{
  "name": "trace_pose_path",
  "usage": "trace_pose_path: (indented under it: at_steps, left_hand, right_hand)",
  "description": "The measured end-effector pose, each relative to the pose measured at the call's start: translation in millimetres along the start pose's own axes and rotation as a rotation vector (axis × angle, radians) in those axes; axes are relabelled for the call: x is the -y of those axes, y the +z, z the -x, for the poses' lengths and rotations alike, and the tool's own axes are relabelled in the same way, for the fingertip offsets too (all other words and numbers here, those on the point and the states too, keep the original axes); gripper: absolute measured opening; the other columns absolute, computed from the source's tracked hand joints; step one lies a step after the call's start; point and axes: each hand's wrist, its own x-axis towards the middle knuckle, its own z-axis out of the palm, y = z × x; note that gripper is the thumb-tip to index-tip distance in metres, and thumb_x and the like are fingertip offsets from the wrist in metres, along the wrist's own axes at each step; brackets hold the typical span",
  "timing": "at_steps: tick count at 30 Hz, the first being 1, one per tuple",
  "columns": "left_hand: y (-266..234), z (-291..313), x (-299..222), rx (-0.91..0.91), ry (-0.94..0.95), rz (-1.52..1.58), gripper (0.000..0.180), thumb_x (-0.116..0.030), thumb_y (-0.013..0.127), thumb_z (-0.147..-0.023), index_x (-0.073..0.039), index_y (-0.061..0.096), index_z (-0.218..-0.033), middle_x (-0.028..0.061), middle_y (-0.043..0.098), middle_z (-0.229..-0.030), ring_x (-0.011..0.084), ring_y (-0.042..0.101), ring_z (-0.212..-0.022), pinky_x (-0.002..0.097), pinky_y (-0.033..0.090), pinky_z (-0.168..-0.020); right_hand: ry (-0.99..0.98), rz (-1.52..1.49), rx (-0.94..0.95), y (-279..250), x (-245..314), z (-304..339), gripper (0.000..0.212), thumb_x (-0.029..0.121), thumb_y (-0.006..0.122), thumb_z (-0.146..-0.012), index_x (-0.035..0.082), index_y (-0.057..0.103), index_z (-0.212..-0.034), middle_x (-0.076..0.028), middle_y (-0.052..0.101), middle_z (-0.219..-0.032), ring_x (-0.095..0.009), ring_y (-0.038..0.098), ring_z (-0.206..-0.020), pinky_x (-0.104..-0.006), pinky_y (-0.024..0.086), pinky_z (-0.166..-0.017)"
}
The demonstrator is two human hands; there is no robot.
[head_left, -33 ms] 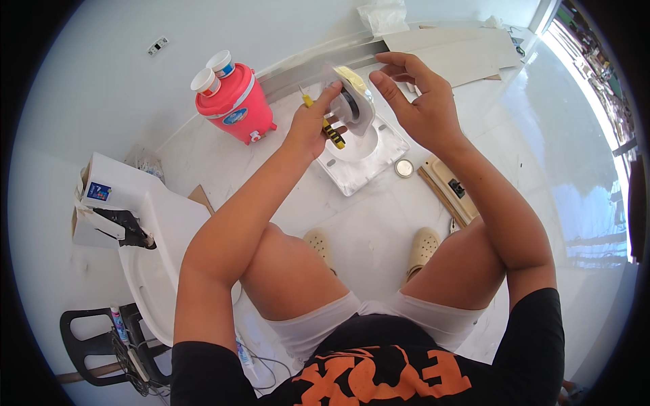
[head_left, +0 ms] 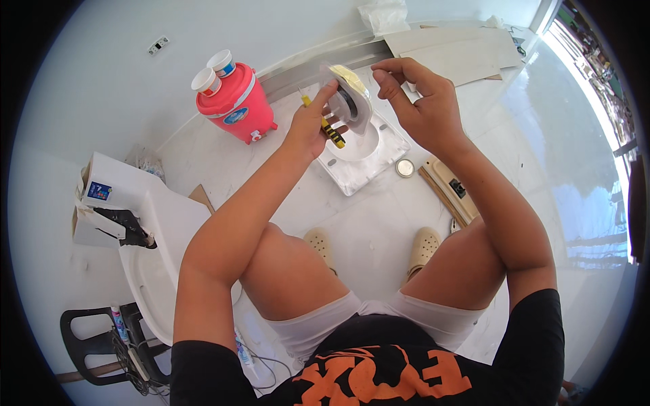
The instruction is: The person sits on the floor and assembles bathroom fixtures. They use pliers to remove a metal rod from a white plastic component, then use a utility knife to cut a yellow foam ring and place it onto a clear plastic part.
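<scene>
Left hand [head_left: 311, 128] grip pinching wrapped ring [head_left: 363, 108] plus yellow-black cutter [head_left: 335, 138] — ring above white square frame [head_left: 355, 179] on floor [head_left: 365, 233] — right hand [head_left: 433, 105] near ring (thumb and forefinger close together, can't tell if holding anything).

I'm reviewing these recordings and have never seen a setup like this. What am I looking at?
There is no robot here: these are a person's bare hands. The view comes from a wide fisheye camera worn on the head, looking down, so straight edges bend. The left hand holds a clear-and-white package and a slim yellow-and-black tool. The right hand is raised beside the package; whether it grips anything, I can't tell. On the pale floor are a white square frame, a small round lid and a red cooler.
</scene>
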Motion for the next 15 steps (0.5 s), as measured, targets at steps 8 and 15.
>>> trace_pose_path:
  at_steps: [8,15]
  left_hand:
    - [3.7,-2.6,-9.2,0.192,0.085,0.192,0.077,-0.062,0.076,-0.092,-0.01,0.053,-0.145,0.0122,0.057,-0.134,0.0243,0.059,-0.124,0.0449,0.055,-0.101]
    - [14.1,3.1,-11.9,0.288,0.122,0.215,0.074,-0.065,0.072,-0.094,-0.013,0.056,-0.144,0.0067,0.064,-0.134,0.0212,0.062,-0.124,0.0457,0.051,-0.105]
  right_hand:
    - [-0.162,0.367,0.437,46.2,11.4,16.5,0.029,0.009,0.07,-0.094,0.004,0.062,-0.121,-0.014,0.071,-0.107,-0.032,0.073,-0.091,-0.0419,0.06,-0.081]
    - [-0.215,0.574,0.317,61.0,-5.7,15.4,0.032,0.004,0.067,-0.089,0.0,0.059,-0.119,-0.017,0.071,-0.106,-0.034,0.068,-0.105,-0.045,0.059,-0.081]
